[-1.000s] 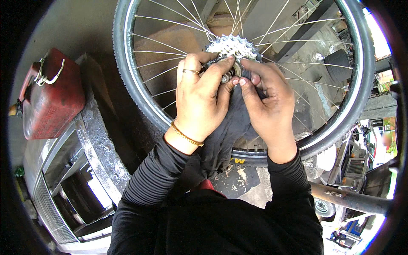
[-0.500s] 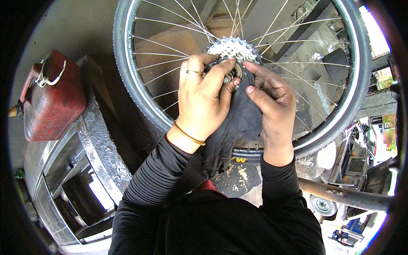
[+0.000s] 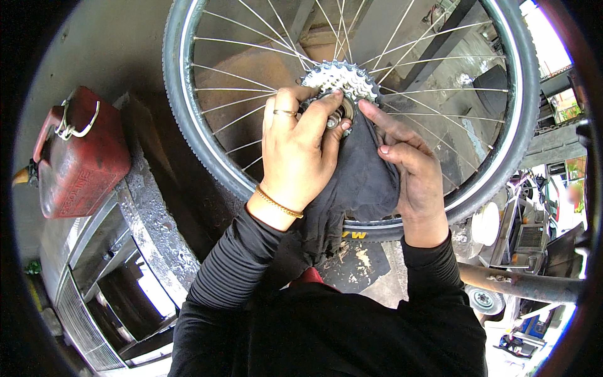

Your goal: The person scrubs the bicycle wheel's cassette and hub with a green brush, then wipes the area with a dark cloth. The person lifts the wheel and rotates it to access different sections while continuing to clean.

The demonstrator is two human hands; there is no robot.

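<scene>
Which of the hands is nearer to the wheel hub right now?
Left. The left hand has its fingers at the wheel hub; the right hand is farther off, to the hub's right, along the dark cloth's edge.

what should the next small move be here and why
Probably bring the right hand's thumb in toward the metal ring by the sprockets: the left hand has finger and thumb at that ring, while the right hand has its thumb apart from it, beside the dark cloth.
</scene>
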